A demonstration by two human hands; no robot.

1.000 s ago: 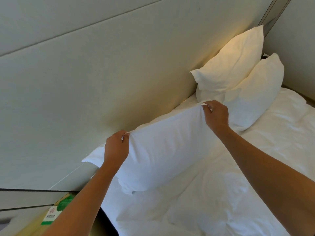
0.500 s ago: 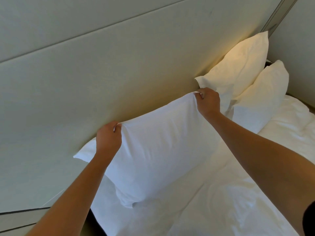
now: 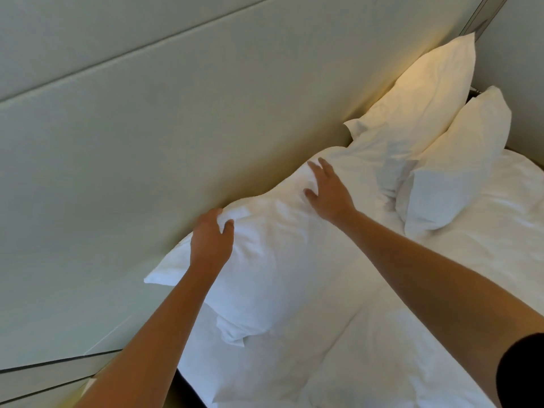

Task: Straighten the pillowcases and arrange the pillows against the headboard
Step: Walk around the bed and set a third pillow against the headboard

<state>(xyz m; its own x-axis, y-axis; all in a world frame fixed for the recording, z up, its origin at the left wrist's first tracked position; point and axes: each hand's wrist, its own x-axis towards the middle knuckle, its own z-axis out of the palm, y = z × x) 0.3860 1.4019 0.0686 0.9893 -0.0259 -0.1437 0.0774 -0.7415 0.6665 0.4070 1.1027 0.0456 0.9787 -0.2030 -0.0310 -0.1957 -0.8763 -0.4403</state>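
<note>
A white pillow (image 3: 273, 254) leans against the pale padded headboard (image 3: 147, 160) at the near end of the bed. My left hand (image 3: 210, 241) pinches the pillowcase at its upper edge close to the headboard. My right hand (image 3: 326, 188) lies flat with fingers spread on the pillow's far upper end. Two more white pillows stand at the far end: one (image 3: 418, 107) propped against the headboard, the other (image 3: 459, 163) leaning in front of it.
A rumpled white duvet (image 3: 412, 334) covers the mattress to the right. A side wall (image 3: 524, 69) closes off the far end of the bed. The headboard's lower edge and a dark gap beside the mattress show at bottom left.
The pillow, held up by its top corners before, now rests against the headboard. My right hand has let go and flattened on it; my left hand still grips the case.
</note>
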